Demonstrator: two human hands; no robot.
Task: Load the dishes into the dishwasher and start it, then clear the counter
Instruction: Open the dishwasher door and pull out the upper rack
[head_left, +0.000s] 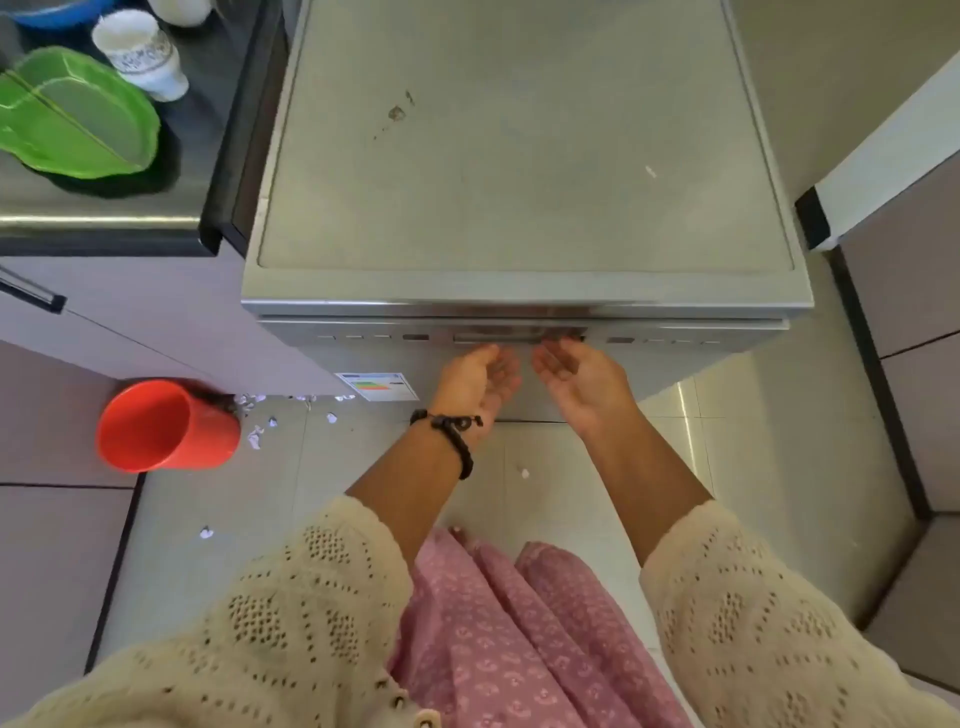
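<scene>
A silver dishwasher (524, 156) stands in front of me with its door closed. Its handle recess (514, 336) sits in the middle of the control strip. My left hand (480, 382) and my right hand (579, 382) are palm up just below that recess, fingers loosely curled toward it, holding nothing. On the counter at the left lie a green leaf-shaped plate (78, 117), a white patterned cup (140, 54) and part of a blue bowl (57, 10).
A red plastic bucket (166, 426) stands on the floor left of the dishwasher, with several white scraps (254, 436) scattered on the tiles. Cabinets (914, 291) flank the right side. A drawer handle (31, 293) juts out at the left.
</scene>
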